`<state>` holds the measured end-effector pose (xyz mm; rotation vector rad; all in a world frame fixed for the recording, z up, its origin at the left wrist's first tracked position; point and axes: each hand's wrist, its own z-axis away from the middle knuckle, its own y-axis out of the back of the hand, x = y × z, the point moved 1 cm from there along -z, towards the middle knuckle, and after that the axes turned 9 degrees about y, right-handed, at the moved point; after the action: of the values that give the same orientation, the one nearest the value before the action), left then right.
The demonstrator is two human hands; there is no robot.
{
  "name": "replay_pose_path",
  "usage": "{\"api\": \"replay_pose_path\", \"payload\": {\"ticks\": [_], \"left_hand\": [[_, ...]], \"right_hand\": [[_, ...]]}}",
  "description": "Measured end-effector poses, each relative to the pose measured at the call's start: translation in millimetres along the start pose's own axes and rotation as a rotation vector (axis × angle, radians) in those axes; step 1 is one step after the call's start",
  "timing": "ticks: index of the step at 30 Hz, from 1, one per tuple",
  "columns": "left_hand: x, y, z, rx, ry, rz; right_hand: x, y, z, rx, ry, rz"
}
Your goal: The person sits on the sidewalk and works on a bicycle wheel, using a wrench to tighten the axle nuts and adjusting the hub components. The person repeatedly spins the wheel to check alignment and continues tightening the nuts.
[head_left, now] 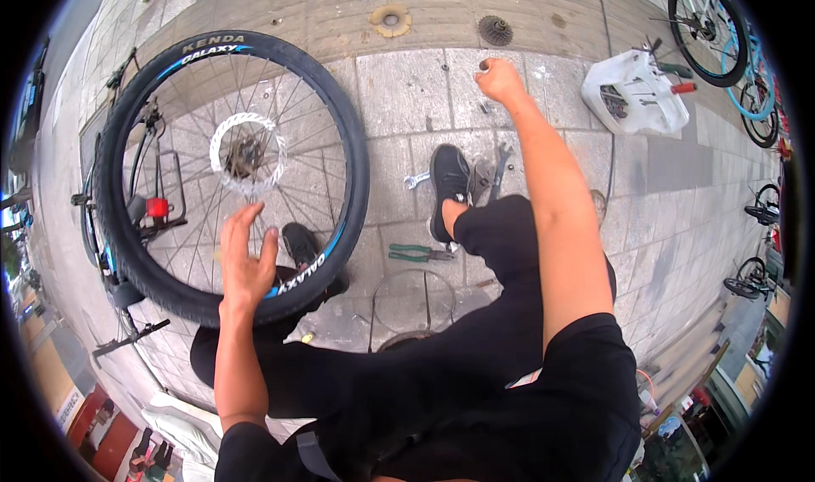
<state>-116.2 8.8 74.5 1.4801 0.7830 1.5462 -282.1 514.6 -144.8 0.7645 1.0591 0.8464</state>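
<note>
A bicycle wheel (357,151) with a black tyre leans against my left leg, its silver brake disc (219,161) facing up at me. My left hand (246,261) is over the wheel's lower part, fingers apart and holding nothing; whether it touches the spokes I cannot tell. Stretched forward to the right, my right hand (501,81) is closed, with a small dark spot at its thumb side. What it grips, if anything, does not show. Beyond it on the paving lies a dark sprocket cassette (495,30).
Green-handled pliers (411,253), a silver spanner (416,180) and a longer wrench (502,166) lie around my feet. A white tool container (601,81) stands at the right, and a yellowish scalloped disc (390,21) lies far ahead. Several bicycles stand at the right edge.
</note>
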Motion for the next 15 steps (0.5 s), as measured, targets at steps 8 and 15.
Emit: {"api": "replay_pose_path", "payload": {"ticks": [8,15], "left_hand": [[-9,14,-40,-0.049,0.04,0.057],[-14,29,-47,-0.019,0.047,0.147]], "right_hand": [[0,-100,-78,-0.017,-0.041,-0.004],[7,-121,-99,-0.028,0.009,-0.126]]}}
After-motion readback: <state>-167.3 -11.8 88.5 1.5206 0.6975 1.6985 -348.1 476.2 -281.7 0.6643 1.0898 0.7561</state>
